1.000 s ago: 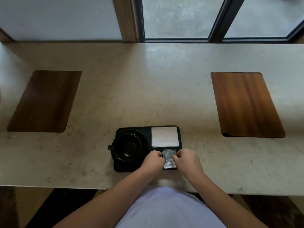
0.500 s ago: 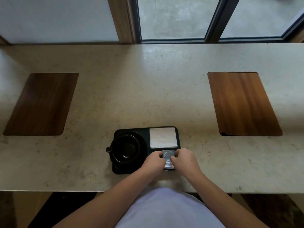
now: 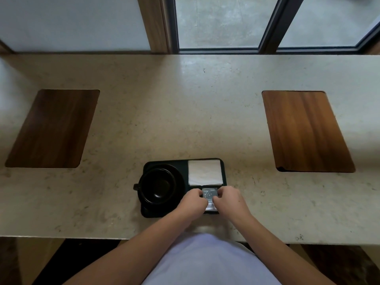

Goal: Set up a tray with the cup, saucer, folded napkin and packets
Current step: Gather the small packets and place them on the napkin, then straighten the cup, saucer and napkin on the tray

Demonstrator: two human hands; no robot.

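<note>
A black rectangular tray (image 3: 183,162) lies on the stone counter just in front of me. On its left half a black cup (image 3: 158,186) stands on a black saucer (image 3: 180,174), handle pointing left. A folded white napkin (image 3: 204,174) fills the tray's far right corner. In the near right corner lie grey packets (image 3: 209,193). My left hand (image 3: 192,201) and my right hand (image 3: 230,200) pinch the packets from either side, fingers curled on their edges. The packets' near part is hidden by my hands.
Two wooden inlays sit in the counter, one at the left (image 3: 53,128) and one at the right (image 3: 304,130). A window frame (image 3: 216,50) runs along the counter's far edge. The counter's near edge (image 3: 82,236) is just below the tray.
Both hands stay on the packets with only slight finger shifts. The view has drifted a little, so the tray sits slightly higher and further left in frame.
</note>
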